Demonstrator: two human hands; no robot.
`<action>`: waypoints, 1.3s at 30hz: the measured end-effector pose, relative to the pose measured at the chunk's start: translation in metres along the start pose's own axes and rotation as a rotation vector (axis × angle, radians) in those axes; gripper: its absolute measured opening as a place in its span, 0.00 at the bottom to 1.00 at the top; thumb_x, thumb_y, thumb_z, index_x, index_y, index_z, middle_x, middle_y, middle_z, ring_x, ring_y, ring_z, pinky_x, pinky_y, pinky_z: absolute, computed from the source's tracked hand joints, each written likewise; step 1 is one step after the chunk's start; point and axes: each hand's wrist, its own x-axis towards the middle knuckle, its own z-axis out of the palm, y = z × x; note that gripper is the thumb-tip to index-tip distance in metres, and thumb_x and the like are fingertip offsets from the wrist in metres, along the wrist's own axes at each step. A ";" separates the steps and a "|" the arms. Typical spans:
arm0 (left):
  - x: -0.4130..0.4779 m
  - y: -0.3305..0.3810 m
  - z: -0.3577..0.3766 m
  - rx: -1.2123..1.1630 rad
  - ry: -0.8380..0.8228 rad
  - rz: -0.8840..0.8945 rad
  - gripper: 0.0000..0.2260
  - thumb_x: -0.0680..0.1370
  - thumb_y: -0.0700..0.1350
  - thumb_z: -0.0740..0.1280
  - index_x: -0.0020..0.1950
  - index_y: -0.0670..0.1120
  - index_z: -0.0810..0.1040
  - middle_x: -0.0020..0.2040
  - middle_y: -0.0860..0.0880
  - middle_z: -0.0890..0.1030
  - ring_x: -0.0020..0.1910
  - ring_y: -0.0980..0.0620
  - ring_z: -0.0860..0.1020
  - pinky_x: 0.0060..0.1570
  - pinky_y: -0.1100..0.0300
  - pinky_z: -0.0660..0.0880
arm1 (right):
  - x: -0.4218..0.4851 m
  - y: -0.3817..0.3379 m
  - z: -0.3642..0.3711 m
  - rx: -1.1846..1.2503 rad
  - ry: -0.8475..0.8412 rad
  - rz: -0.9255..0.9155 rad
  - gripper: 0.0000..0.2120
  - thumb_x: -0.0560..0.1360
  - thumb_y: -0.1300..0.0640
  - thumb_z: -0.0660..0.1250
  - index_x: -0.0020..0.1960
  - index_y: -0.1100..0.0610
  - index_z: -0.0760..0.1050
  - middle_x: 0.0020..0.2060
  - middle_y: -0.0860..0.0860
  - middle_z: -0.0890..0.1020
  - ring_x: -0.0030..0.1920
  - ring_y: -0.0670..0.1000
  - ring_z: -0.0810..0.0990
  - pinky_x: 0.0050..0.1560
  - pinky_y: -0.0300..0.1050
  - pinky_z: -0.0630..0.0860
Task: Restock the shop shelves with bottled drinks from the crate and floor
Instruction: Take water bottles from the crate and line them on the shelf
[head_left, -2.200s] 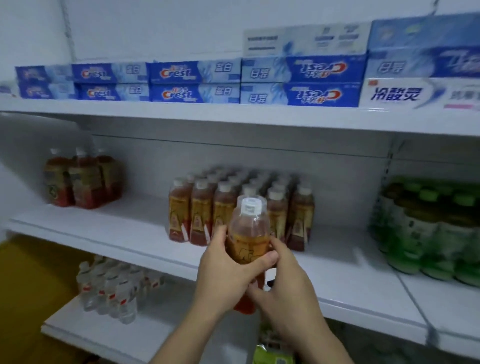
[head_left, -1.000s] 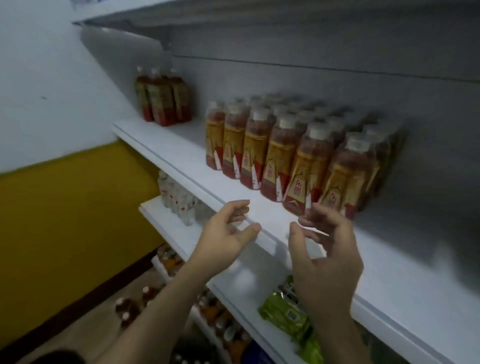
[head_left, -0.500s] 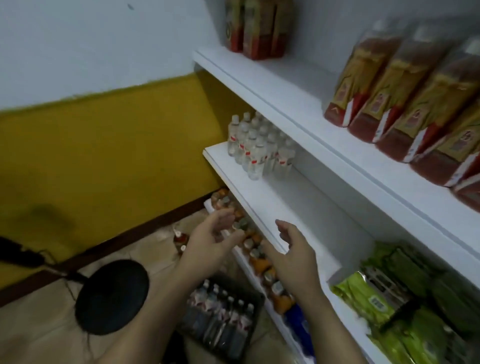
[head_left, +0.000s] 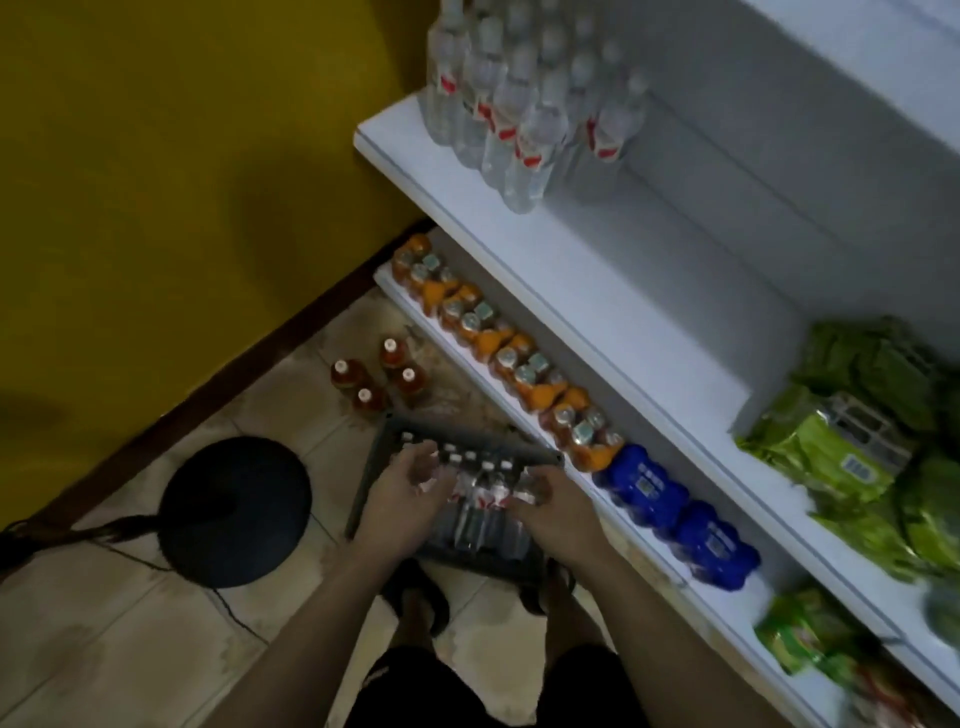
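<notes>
Lower centre of frame: dark plastic crate (head_left: 370, 467) on the tiled floor, holding upright clear bottles (head_left: 485, 501) with white caps and red labels, packed close. Left hand (head_left: 410, 480) and right hand (head_left: 553, 501) hover side by side over the crate, fingers loosely curled and apart, gripping nothing; whether any fingertip touches a cap cannot be told. Just above the crate in frame: four amber bottles (head_left: 379, 384) standing on the floor, near the wall skirting. Upper centre: matching clear bottles (head_left: 498, 119) clustered at the left end of a white shelf (head_left: 623, 312), with bare board running to the lower right. Bottom shelf, diagonal through centre: orange-topped drinks (head_left: 498, 348), then blue wrapped packs (head_left: 670, 499). Right edge: green packets (head_left: 831, 447). Lower left: round black base (head_left: 234, 512) with a cable. Step in hand, as judged: reaching into the crate for the next bottles. Next move calls for closing each hand round a bottle neck or body, lifting straight up so neighbours stay standing, and carrying to the bare stretch beside the matching stock.
</notes>
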 end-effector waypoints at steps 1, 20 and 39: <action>0.012 -0.007 0.007 0.011 -0.017 -0.020 0.21 0.76 0.53 0.70 0.68 0.50 0.71 0.59 0.52 0.77 0.60 0.51 0.76 0.61 0.51 0.75 | 0.011 0.009 0.007 0.023 0.005 0.035 0.19 0.76 0.46 0.69 0.63 0.53 0.72 0.51 0.42 0.78 0.50 0.48 0.79 0.51 0.46 0.76; 0.286 -0.269 0.202 -0.067 -0.115 -0.420 0.06 0.80 0.37 0.63 0.56 0.44 0.74 0.43 0.49 0.78 0.35 0.60 0.77 0.36 0.73 0.71 | 0.361 0.269 0.185 -0.108 -0.259 0.263 0.15 0.76 0.48 0.69 0.57 0.53 0.68 0.47 0.48 0.74 0.46 0.48 0.75 0.42 0.42 0.69; 0.325 -0.336 0.203 -0.093 -0.137 -0.390 0.09 0.79 0.41 0.66 0.60 0.47 0.73 0.55 0.48 0.79 0.45 0.56 0.76 0.40 0.74 0.72 | 0.402 0.316 0.258 0.012 0.010 0.545 0.05 0.78 0.55 0.67 0.47 0.55 0.73 0.47 0.52 0.80 0.40 0.48 0.78 0.41 0.43 0.79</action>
